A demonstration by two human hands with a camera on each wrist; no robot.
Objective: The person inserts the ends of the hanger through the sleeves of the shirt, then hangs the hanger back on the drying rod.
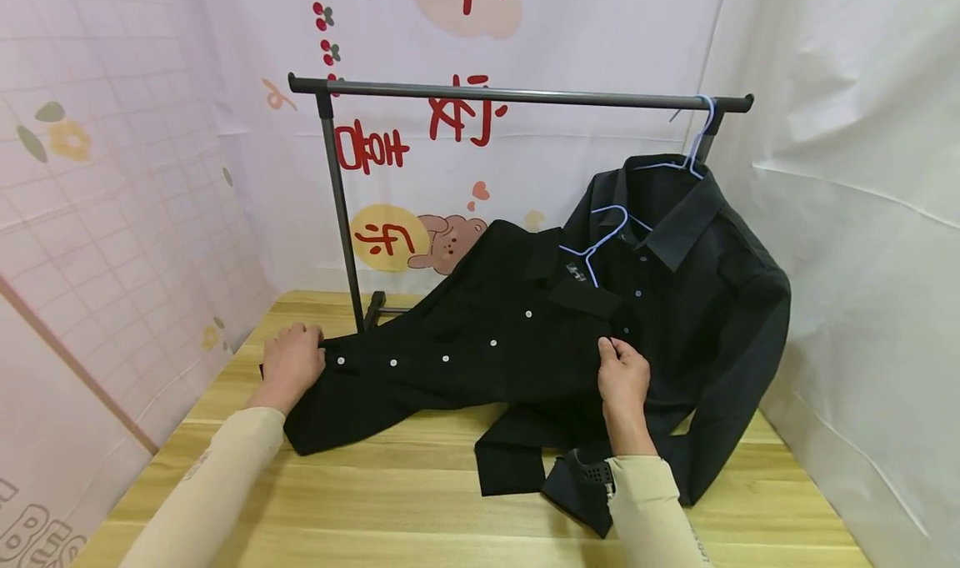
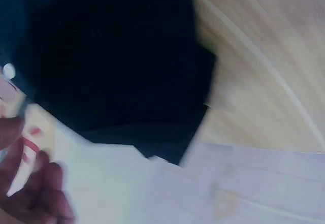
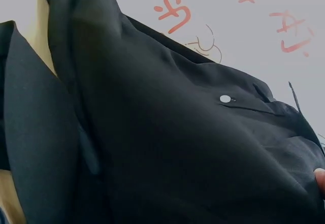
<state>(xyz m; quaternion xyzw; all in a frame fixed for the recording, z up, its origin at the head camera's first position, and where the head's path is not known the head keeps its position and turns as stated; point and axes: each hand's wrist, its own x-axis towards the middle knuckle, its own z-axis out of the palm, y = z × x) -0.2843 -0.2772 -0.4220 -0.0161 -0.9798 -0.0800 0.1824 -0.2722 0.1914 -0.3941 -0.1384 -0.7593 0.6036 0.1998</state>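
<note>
A black shirt (image 1: 457, 380) with white buttons is stretched sideways above the table, its collar towards the right. At the hem end, my left hand (image 1: 294, 364) pinches the cloth; the left wrist view has its fingers (image 2: 38, 188) at the button edge. My right hand (image 1: 624, 380) pinches the shirt near the shoulder, just below the collar. Only a fingertip (image 3: 320, 179) of it shows in the right wrist view. A blue wire hanger (image 1: 592, 251) sits inside this shirt, its hook sticking out at the neck.
A dark rack (image 1: 510, 94) stands behind the shirt. Another dark shirt (image 1: 738, 301) hangs on a blue hanger (image 1: 701, 138) at the rail's right end, partly behind the held one. Below is a wooden table (image 1: 390, 501), with printed sheets (image 1: 112, 218) on the walls around it.
</note>
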